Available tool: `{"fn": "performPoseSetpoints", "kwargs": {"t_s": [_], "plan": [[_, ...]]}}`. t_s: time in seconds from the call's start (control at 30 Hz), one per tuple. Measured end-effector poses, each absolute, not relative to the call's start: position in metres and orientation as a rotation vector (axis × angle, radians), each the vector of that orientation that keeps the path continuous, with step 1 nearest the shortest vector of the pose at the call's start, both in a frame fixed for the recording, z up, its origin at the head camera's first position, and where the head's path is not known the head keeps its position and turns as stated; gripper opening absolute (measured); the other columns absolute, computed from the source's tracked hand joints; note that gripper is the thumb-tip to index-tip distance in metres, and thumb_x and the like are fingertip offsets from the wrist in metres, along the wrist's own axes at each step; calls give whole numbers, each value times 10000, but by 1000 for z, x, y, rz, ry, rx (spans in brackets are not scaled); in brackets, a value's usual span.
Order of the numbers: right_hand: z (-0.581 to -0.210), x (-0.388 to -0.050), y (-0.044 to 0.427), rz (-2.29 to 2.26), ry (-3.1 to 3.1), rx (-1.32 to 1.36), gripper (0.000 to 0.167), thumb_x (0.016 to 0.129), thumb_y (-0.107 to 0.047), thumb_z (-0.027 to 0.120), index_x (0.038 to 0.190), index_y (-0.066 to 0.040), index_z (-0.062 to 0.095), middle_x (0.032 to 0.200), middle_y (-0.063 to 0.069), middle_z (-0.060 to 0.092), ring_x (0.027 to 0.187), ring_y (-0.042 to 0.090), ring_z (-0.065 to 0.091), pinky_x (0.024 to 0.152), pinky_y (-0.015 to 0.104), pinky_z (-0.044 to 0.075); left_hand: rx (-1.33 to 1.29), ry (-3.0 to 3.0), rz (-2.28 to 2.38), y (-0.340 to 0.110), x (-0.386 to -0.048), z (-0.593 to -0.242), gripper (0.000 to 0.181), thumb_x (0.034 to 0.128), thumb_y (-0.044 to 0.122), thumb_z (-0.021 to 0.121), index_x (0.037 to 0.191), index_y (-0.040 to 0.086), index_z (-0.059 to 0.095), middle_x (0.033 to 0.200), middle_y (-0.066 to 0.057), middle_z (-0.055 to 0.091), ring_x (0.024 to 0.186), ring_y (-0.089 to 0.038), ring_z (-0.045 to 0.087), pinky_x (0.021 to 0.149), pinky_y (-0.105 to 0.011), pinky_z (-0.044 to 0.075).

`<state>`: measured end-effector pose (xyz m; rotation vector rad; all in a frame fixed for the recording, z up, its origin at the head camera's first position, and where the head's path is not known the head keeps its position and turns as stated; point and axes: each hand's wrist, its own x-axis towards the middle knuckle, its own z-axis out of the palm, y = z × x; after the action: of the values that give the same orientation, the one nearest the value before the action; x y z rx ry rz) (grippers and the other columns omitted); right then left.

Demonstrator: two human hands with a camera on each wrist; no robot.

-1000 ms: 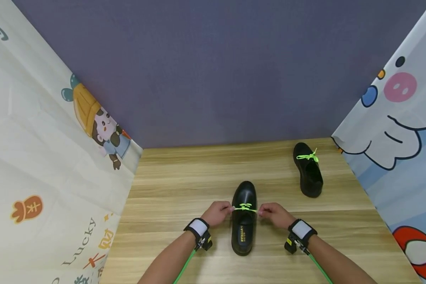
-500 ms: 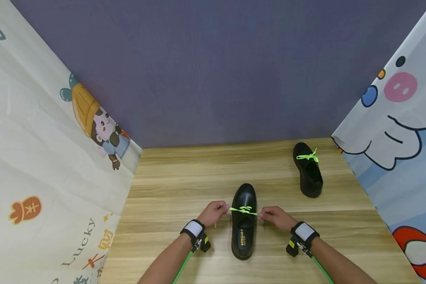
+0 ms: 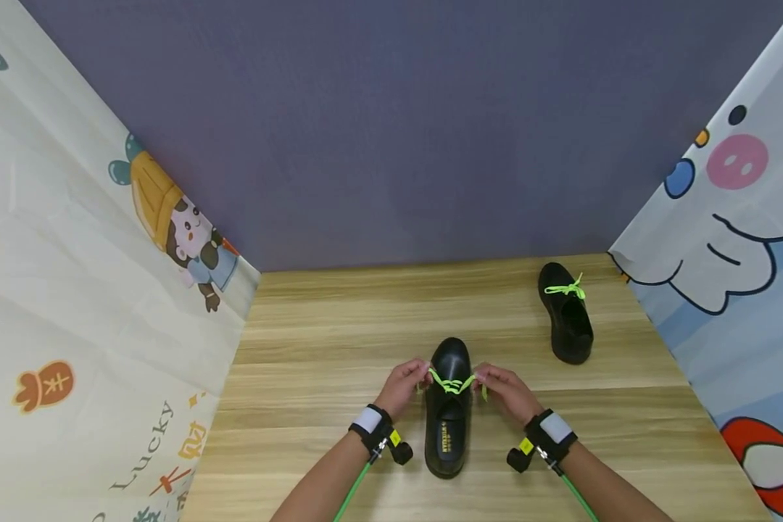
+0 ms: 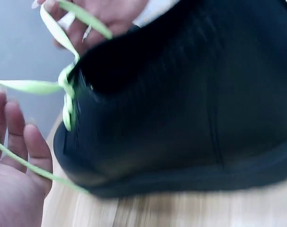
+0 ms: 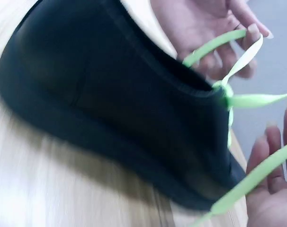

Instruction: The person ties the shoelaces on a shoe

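Observation:
A black leather shoe (image 3: pixel 449 359) stands sole down on the wooden surface, toe pointing away from me. Bright green shoelace (image 3: pixel 453 386) crosses its front, knotted at the throat in the left wrist view. One side of the lace is pinched between thumb and fingertip of my left hand (image 3: pixel 403 386), just left of the shoe. My right hand (image 3: pixel 504 391) pinches the other side on the right. Both lace ends rise from the knot (image 5: pixel 223 91) in a wide V. A loose tail (image 4: pixel 37 168) trails across the left palm.
Another black shoe (image 3: pixel 569 319) with a tied green lace sits at the back right. A grey-blue wall (image 3: pixel 431 145) borders the far edge of the wooden surface (image 3: pixel 339 319). Printed cloth hangs along the left (image 3: pixel 91 290) and right sides (image 3: pixel 744 275).
Both hands first drew the lace taut outward. Since then they have moved toward the toe and closer together, and the lace now angles upward from the knot.

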<state>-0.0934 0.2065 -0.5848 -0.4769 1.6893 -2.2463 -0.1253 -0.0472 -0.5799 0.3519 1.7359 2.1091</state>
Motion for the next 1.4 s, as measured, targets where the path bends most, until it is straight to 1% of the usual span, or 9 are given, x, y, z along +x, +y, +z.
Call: {"fn": "performPoseSetpoints", "kwargs": {"t_s": [0.13, 0.33, 0.47, 0.6, 0.8, 0.93, 1.07, 1.27, 1.4], "plan": [[-585, -95, 193, -2425, 1583, -464, 280, 1060, 10, 398, 1102, 107, 658, 1149, 37, 667, 1041, 140, 591, 922, 293, 451, 328, 1595, 2237, -38, -126, -580, 379, 1063, 131, 473, 951, -230, 499, 1037, 1, 644, 1025, -171, 570, 895, -389, 432], [-584, -97, 176, -2568, 1411, -402, 378, 1059, 25, 382, 1131, -88, 735, 1119, -12, 721, 1076, 116, 604, 948, 280, 434, 280, 1503, 2340, -28, -127, -576, 228, 1043, 64, 480, 908, 104, 660, 1000, 26, 704, 1018, -133, 623, 909, -350, 464], [-583, -97, 171, -2617, 1346, -333, 396, 1064, 16, 378, 1095, -158, 733, 1112, -35, 724, 1090, 104, 605, 954, 260, 439, 274, 1484, 2374, -25, -127, -575, 234, 1036, 49, 490, 921, 154, 665, 982, 37, 705, 1010, -150, 624, 904, -352, 479], [-583, -99, 167, -2619, 1404, -212, 333, 1067, -28, 418, 1075, -169, 720, 1115, -34, 717, 1079, 101, 615, 929, 262, 467, 246, 1486, 2371, -25, -125, -576, 187, 1031, 71, 519, 962, 134, 681, 996, 26, 715, 1019, -180, 626, 914, -358, 484], [-585, -101, 160, -2629, 1479, -96, 256, 1058, -61, 468, 1075, -160, 703, 1088, -26, 699, 1036, 98, 628, 929, 247, 492, 151, 1477, 2371, -21, -123, -584, 171, 1022, 56, 550, 981, 123, 701, 988, 31, 714, 951, -110, 616, 834, -265, 480], [-588, -100, 155, -2630, 1511, -70, 201, 1056, -51, 470, 1104, -122, 652, 1109, -31, 675, 1031, 83, 612, 904, 233, 497, 129, 1515, 2379, -18, -122, -588, 156, 1012, 34, 560, 1071, -26, 691, 1005, 14, 696, 933, -110, 598, 790, -229, 488], [-591, -100, 152, -2615, 1544, -56, 152, 1061, -66, 466, 1157, -50, 583, 1136, -8, 640, 1026, 89, 595, 874, 240, 500, 130, 1527, 2382, -14, -120, -589, 258, 1010, -3, 540, 1167, -205, 579, 981, 9, 673, 898, -108, 597, 769, -213, 486], [-591, -102, 148, -2589, 1597, -19, 168, 1060, -43, 451, 1188, 16, 542, 1128, 23, 639, 998, 94, 607, 835, 233, 504, 173, 1547, 2402, -10, -120, -589, 283, 985, -67, 539, 1172, -279, 515, 941, 15, 691, 840, -83, 621, 757, -200, 495], [-590, -104, 145, -2559, 1677, -26, 154, 1045, 24, 428, 1190, 46, 476, 1027, 28, 622, 921, 101, 618, 763, 226, 482, 181, 1570, 2416, -9, -120, -588, 237, 958, -102, 554, 1108, -281, 513, 879, 12, 698, 815, -85, 654, 741, -209, 514]]}}
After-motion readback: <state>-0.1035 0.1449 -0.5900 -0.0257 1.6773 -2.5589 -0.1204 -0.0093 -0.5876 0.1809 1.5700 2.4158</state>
